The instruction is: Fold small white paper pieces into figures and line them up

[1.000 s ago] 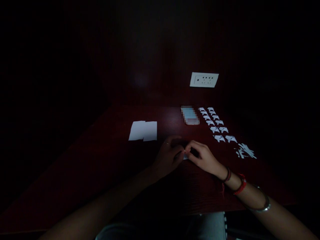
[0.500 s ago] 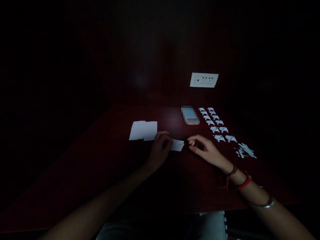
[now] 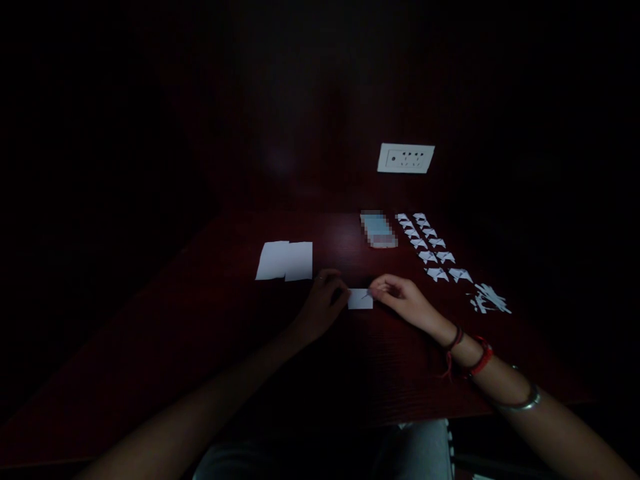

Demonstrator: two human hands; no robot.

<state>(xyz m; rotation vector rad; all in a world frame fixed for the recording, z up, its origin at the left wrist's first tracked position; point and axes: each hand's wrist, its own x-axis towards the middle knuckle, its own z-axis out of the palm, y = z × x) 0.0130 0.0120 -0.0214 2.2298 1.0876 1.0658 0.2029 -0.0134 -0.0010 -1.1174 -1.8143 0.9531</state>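
A small white paper piece [image 3: 360, 299] lies on the dark red table [image 3: 200, 333] between my two hands. My left hand [image 3: 323, 303], a ring on one finger, has its fingers curled and pinches the paper's left edge. My right hand [image 3: 403, 300], with red thread bands and a metal bangle at the wrist, pinches the paper's upper right corner. The room is very dim, so fine finger detail is hard to make out.
Two overlapping white sheets [image 3: 285, 261] lie left of my hands. A phone [image 3: 379, 230] rests further back. Two rows of several small folded paper figures [image 3: 429, 247] run along the right, ending in a loose paper heap [image 3: 489, 299]. A wall socket plate [image 3: 405, 159] sits behind.
A second ago both hands were closed together over a small piece. They parted, the left hand drew a flat white paper to the middle, and the right hand has come back to its corner.
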